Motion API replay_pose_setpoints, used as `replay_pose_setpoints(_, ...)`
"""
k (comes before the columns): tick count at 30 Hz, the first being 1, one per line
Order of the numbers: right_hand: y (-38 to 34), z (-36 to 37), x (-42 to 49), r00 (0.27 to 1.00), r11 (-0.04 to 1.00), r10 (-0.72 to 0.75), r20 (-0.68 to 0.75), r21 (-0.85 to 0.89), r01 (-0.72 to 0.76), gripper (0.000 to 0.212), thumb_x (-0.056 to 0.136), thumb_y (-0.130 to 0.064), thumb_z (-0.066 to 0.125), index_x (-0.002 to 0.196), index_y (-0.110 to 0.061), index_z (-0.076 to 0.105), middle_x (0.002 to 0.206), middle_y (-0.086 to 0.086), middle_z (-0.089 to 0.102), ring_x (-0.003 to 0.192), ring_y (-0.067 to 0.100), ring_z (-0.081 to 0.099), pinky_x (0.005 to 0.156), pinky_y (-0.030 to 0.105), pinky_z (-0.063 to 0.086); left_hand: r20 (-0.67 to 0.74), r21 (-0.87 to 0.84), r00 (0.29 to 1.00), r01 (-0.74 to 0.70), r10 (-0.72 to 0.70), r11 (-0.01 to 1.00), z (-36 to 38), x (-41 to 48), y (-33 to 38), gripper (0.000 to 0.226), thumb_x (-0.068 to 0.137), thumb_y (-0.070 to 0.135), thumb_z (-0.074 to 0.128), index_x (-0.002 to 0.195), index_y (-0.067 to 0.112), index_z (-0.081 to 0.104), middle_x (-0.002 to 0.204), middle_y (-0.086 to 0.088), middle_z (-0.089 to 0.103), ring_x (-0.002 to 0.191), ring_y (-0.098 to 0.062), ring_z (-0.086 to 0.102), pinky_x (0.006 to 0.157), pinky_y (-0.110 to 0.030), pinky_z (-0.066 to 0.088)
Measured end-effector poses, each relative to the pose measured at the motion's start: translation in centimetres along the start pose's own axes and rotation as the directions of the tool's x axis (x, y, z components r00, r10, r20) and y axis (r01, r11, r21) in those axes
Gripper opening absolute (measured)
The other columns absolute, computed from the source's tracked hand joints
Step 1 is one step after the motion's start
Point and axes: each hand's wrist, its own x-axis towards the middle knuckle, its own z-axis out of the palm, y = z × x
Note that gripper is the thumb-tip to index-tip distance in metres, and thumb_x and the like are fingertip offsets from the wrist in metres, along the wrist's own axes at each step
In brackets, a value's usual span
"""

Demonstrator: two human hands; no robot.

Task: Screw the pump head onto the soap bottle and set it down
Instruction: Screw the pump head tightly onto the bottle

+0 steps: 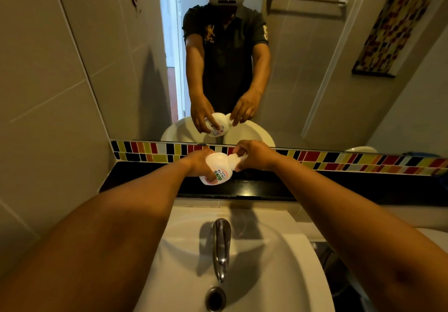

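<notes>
faucet below held soap bottle

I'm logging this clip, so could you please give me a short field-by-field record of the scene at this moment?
setting: bathroom, white sink with chrome faucet, black counter, mirror behind
soap bottle: white, tilted, held above the counter
left hand: grip around the bottle body
right hand: grip on the pump head at the bottle neck
task state: bottle not yet set down

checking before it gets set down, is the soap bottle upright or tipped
Tipped. The soap bottle lies slanted in the left hand, neck pointing toward the right hand.
</notes>
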Motion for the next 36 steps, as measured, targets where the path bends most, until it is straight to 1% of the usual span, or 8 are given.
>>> replay_pose_setpoints(4, -0.1, 0.0, -0.4, 0.995, 0.959, 0.052, -0.089, 0.281, -0.025, 0.066, 0.072, -0.016, 0.084, 0.131, -0.020, 0.055, 0.112, 0.005, 0.062, 0.109, 0.028, 0.061, 0.086, 0.032, 0.050, -0.019, -0.108, 1.000, -0.009, 0.007, 0.994, -0.6, -0.6, -0.1, 0.078, 0.067, 0.015, 0.085, 0.134, 0.021, 0.046, 0.131, -0.008, 0.056, 0.121, -0.030, 0.054, 0.100, -0.046, 0.048)
replay_pose_setpoints(10, -0.3, 0.6, -1.3, 0.958, 0.699, 0.229, -0.171, 0.714, -0.040, 0.083, 0.078, -0.016, 0.079, 0.149, -0.026, 0.036, 0.126, 0.010, 0.049, 0.096, 0.026, 0.063, 0.059, 0.025, 0.052, -0.036, -0.201, 0.999, -0.003, -0.005, 0.980, -0.7, -1.3, 0.2, 0.073, 0.064, 0.020, 0.087, 0.127, 0.020, 0.050, 0.125, -0.009, 0.061, 0.114, -0.028, 0.059, 0.099, -0.046, 0.052)
replay_pose_setpoints(15, -0.9, 2.5, -1.5, 0.921, 0.475, 0.336, -0.197, 0.880, 0.015, 0.078, 0.074, -0.018, 0.081, 0.143, -0.019, 0.043, 0.130, 0.016, 0.056, 0.109, 0.036, 0.063, 0.086, 0.048, 0.059, -0.054, -0.270, 0.999, -0.010, -0.005, 0.963, -0.8, -2.1, 0.4, 0.066, 0.065, 0.022, 0.087, 0.123, 0.019, 0.055, 0.121, -0.007, 0.065, 0.111, -0.026, 0.061, 0.095, -0.042, 0.054)
replay_pose_setpoints(18, -1.6, 3.5, -2.1, 0.934, 0.405, 0.311, -0.177, 0.914, 0.038, 0.053, 0.078, -0.014, 0.078, 0.127, -0.008, 0.057, 0.118, 0.018, 0.067, 0.103, 0.032, 0.067, 0.072, 0.037, 0.058, -0.038, -0.289, 0.999, -0.014, 0.003, 0.957, -0.8, -2.5, 0.3, 0.063, 0.067, 0.023, 0.086, 0.123, 0.019, 0.058, 0.120, -0.007, 0.066, 0.110, -0.026, 0.062, 0.092, -0.040, 0.055)
replay_pose_setpoints(21, -2.4, 3.0, -2.7, 0.949, 0.447, 0.267, -0.169, 0.894, 0.033, 0.032, 0.084, -0.011, 0.072, 0.115, -0.005, 0.064, 0.101, 0.008, 0.071, 0.090, 0.022, 0.068, 0.063, 0.025, 0.051, -0.032, -0.305, 0.999, -0.024, 0.015, 0.952, -1.5, -2.9, 0.6, 0.056, 0.071, 0.024, 0.084, 0.121, 0.019, 0.059, 0.120, -0.007, 0.066, 0.111, -0.027, 0.063, 0.093, -0.040, 0.055)
replay_pose_setpoints(29, -2.4, -0.1, -3.2, 0.983, 0.525, 0.158, -0.098, 0.851, 0.000, 0.022, 0.080, -0.005, 0.074, 0.098, -0.015, 0.067, 0.105, 0.010, 0.072, 0.109, 0.034, 0.064, 0.099, 0.048, 0.049, 0.067, -0.335, 0.998, 0.002, 0.022, 0.942, -3.4, -3.7, 1.4, 0.056, 0.072, 0.030, 0.082, 0.123, 0.022, 0.060, 0.120, -0.005, 0.068, 0.111, -0.025, 0.063, 0.097, -0.045, 0.053)
replay_pose_setpoints(34, -3.1, -1.1, -4.3, 0.964, 0.628, 0.197, -0.181, 0.778, 0.017, 0.041, 0.081, -0.030, 0.076, 0.114, -0.009, 0.063, 0.097, 0.006, 0.069, 0.086, 0.019, 0.063, 0.070, 0.031, 0.048, 0.036, -0.339, 0.998, -0.033, 0.048, 0.940, -3.7, -4.2, 2.8, 0.053, 0.072, 0.028, 0.082, 0.120, 0.021, 0.060, 0.118, -0.005, 0.069, 0.111, -0.025, 0.064, 0.097, -0.045, 0.054)
replay_pose_setpoints(36, -3.8, -1.1, -4.6, 0.945, 0.695, 0.221, -0.242, 0.719, 0.021, 0.044, 0.081, -0.044, 0.074, 0.109, -0.012, 0.062, 0.092, 0.004, 0.067, 0.081, 0.017, 0.059, 0.067, 0.030, 0.047, 0.021, -0.326, 0.998, -0.044, 0.054, 0.944, -3.9, -4.5, 3.2, 0.054, 0.072, 0.028, 0.083, 0.120, 0.020, 0.059, 0.118, -0.006, 0.068, 0.110, -0.025, 0.064, 0.096, -0.045, 0.054)
